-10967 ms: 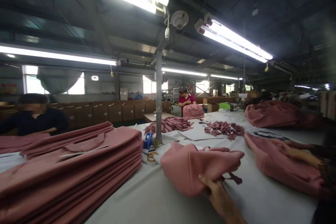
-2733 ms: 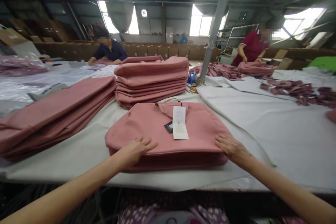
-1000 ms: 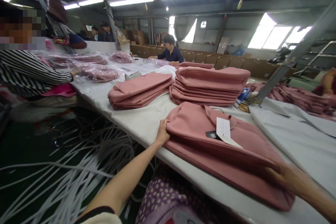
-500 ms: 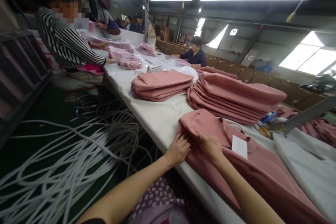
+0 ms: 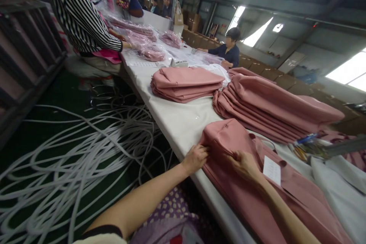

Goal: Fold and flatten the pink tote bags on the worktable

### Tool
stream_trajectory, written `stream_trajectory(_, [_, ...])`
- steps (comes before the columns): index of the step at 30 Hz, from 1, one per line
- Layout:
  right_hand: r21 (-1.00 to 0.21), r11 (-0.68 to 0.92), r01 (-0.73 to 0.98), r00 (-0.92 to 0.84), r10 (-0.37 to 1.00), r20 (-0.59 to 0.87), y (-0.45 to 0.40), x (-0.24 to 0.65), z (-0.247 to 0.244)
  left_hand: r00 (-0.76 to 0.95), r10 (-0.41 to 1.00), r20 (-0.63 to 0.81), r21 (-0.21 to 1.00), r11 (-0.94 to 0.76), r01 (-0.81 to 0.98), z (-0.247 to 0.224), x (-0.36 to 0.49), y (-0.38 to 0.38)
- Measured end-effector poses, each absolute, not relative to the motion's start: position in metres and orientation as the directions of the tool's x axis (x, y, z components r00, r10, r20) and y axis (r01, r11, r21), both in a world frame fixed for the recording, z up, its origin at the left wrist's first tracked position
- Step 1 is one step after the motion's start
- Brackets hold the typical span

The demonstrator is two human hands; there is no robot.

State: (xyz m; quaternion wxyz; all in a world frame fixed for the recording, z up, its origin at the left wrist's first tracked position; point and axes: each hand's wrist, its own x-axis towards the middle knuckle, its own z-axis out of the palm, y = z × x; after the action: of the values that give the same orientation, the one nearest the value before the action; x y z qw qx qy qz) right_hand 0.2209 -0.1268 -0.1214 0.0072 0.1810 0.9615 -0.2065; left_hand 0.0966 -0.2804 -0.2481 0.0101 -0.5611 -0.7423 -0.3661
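Observation:
A pink bag [image 5: 228,137] lies on the white-covered table [image 5: 180,122] in front of me, with short straps and a white paper tag [image 5: 272,170] on its upper face. My left hand [image 5: 196,159] is closed on the bag's near left edge, fingertips tucked into the fabric. Curled against the bag's upper side, my right hand [image 5: 246,164] grips a fold of it, its fingertips partly hidden. Just beyond lie a smaller stack of pink bags [image 5: 185,82] and a taller stack of pink bags [image 5: 274,108].
Scissors [image 5: 299,153] and a blue item lie right of the taller stack. White cord [image 5: 94,160] is heaped on the floor to the left. A person in a striped top [image 5: 85,23] handles plastic-wrapped pink goods [image 5: 151,51]; another person [image 5: 227,51] works across the table.
My view has tilted down and turned left. My right hand has gone from lying over the bag to a closed grip on its fabric. My left hand stays at the edge.

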Motion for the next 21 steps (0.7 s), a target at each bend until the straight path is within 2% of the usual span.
stream_trajectory(5, [-0.306, 0.887, 0.345, -0.938, 0.342, -0.065, -0.137, 0.225, -0.125, -0.681, 0.683, 0.264, 0.633, 0.41, 0.656, -0.236, 0.101, -0.277])
stream_trajectory(8, [-0.224, 0.914, 0.338, -0.941, 0.335, -0.052, -0.142, 0.228, -0.131, -0.791, 0.602, 0.109, 0.647, 0.561, 0.517, -0.228, 0.089, -0.27])
stream_trajectory(11, [-0.125, 0.932, 0.339, -0.941, 0.338, -0.034, -0.152, 0.232, -0.143, -0.787, 0.617, -0.033, 0.641, 0.617, 0.457, -0.224, 0.07, -0.261])
stream_trajectory(15, [0.149, 0.949, 0.277, -0.961, 0.273, 0.046, -0.178, 0.237, -0.168, -0.712, 0.688, -0.14, 0.635, 0.614, 0.469, -0.224, 0.048, -0.253])
stream_trajectory(18, [0.357, 0.906, 0.226, -0.974, 0.209, 0.088, -0.199, 0.24, -0.192, -0.631, 0.757, -0.167, 0.644, 0.569, 0.512, -0.221, 0.031, -0.254])
stream_trajectory(21, [0.437, 0.858, 0.27, -0.961, 0.213, 0.175, -0.209, 0.241, -0.212, -0.561, 0.819, -0.122, 0.654, 0.492, 0.575, -0.208, 0.017, -0.263])
